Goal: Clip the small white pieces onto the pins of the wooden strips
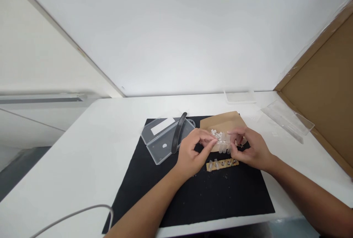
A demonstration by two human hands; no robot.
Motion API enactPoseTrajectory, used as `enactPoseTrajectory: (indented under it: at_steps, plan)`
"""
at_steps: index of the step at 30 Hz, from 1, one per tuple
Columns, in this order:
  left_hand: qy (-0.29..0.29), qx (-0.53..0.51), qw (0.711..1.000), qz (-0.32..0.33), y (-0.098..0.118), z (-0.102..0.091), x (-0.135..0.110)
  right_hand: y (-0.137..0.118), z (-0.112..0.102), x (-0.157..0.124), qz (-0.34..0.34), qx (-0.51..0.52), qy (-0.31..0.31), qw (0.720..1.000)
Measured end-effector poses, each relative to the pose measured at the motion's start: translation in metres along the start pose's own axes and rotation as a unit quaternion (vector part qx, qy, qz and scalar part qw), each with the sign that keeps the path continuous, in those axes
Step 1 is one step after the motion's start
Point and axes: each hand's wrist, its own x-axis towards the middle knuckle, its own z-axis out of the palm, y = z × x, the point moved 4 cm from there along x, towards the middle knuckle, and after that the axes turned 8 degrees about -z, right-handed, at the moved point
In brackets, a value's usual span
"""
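Between my two hands is a clear strip (222, 149) with several see-through pieces shaped like false nail tips hanging from it. My left hand (195, 149) pinches its left end between thumb and fingertips. My right hand (250, 147) closes thumb and fingers at its right end; the exact grip there is partly hidden. Just below lies a yellow nail tip stand (228, 164), with clear tips upright on its left part and small metal posts along the rest. Behind the fingers, small white bits (217, 133) are heaped on brown paper (220, 121).
A black mat (215, 197) covers the middle of the white table (82, 157). Left of my hands, a black curved nail file (178, 133) rests across an open clear plastic case (158, 146). Clear trays (286, 116) and a cardboard box (328, 83) stand at right. A cable (74, 212) crosses front left.
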Motion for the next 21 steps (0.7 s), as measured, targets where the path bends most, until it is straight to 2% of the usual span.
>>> enactPoseTrajectory:
  at_steps: [4,9,12,16,21]
  plan:
    - [0.067,-0.053,0.995,-0.048,-0.008,-0.008,0.003,-0.001,0.000,-0.001,0.027,0.011,0.006,1.000]
    - [0.100,0.028,0.995,0.002,-0.005,-0.014,0.004,0.005,-0.008,0.003,0.031,-0.014,0.036,0.999]
    - [0.111,0.065,0.992,0.003,-0.006,-0.013,0.002,0.017,-0.022,0.006,0.041,-0.062,0.084,0.994]
    - [0.130,0.047,0.990,-0.027,-0.013,-0.014,0.001,0.040,-0.046,0.008,0.082,-0.097,0.161,0.979]
    - [0.113,0.043,0.992,-0.040,-0.016,-0.012,0.003,0.071,-0.084,0.002,0.119,-0.202,0.269,0.934]
